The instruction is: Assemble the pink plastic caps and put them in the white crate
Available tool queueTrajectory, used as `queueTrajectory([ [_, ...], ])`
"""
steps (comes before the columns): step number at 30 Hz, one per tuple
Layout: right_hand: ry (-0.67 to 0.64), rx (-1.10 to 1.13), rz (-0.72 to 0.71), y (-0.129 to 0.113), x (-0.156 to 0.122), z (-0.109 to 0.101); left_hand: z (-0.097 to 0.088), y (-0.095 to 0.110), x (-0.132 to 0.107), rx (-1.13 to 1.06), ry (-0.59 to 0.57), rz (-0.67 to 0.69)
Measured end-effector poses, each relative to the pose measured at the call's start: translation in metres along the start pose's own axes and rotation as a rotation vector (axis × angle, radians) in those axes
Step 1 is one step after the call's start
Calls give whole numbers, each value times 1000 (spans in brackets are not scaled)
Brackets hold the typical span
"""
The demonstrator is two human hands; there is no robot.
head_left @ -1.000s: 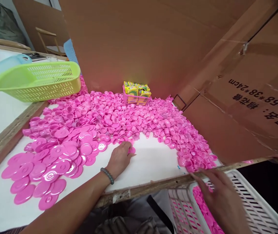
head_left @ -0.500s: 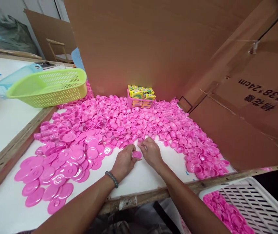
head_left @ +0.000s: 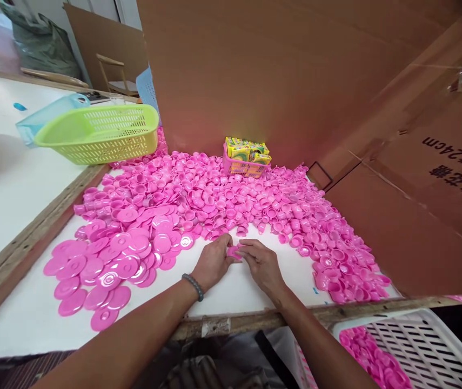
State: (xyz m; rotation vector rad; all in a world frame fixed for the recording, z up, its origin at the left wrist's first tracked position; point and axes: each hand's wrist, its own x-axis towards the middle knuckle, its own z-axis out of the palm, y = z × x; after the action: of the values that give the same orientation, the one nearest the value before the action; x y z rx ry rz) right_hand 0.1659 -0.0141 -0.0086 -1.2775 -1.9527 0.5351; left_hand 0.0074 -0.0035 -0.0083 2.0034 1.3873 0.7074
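Note:
My left hand [head_left: 213,263], with a beaded bracelet at its wrist, pinches a small round pink plastic piece [head_left: 234,252]. Close by on the right, my right hand [head_left: 263,266] has its thumb and fingers bent against the same piece; whether a second part sits between them is hidden. Just beyond my fingertips a pink toy cup [head_left: 241,231] lies at the edge of a wide heap of pink toy cups [head_left: 198,189]. Left of my hands, flat pink toy saucers [head_left: 109,279] overlap in a loose pile on the white tabletop [head_left: 231,297].
A pink basket [head_left: 245,167] of yellow boxes stands on the heap's far side, against a cardboard wall [head_left: 275,81]. At the left is a green basket [head_left: 101,140]. A white crate [head_left: 429,346] with pink pieces sits below the wooden table edge at the right.
My right hand has drawn back from the edge of the cup heap to the piece in my left hand. The whole view has shifted, with things now further right.

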Motion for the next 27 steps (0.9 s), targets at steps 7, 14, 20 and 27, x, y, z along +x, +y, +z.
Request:
queueTrajectory([
  [7,-96,-119,-75,-9,0,-2,1,-3,2,12,-12,-8],
  [14,-164,-407,-270,-3,-7,-1,2,0,1,36,-33,2],
  [20,-207,-477,-314,-3,-11,3,1,-1,-1,36,-52,-13],
  [27,-36,-60,-10,1,-6,0,-8,-2,-1,-158,-48,74],
])
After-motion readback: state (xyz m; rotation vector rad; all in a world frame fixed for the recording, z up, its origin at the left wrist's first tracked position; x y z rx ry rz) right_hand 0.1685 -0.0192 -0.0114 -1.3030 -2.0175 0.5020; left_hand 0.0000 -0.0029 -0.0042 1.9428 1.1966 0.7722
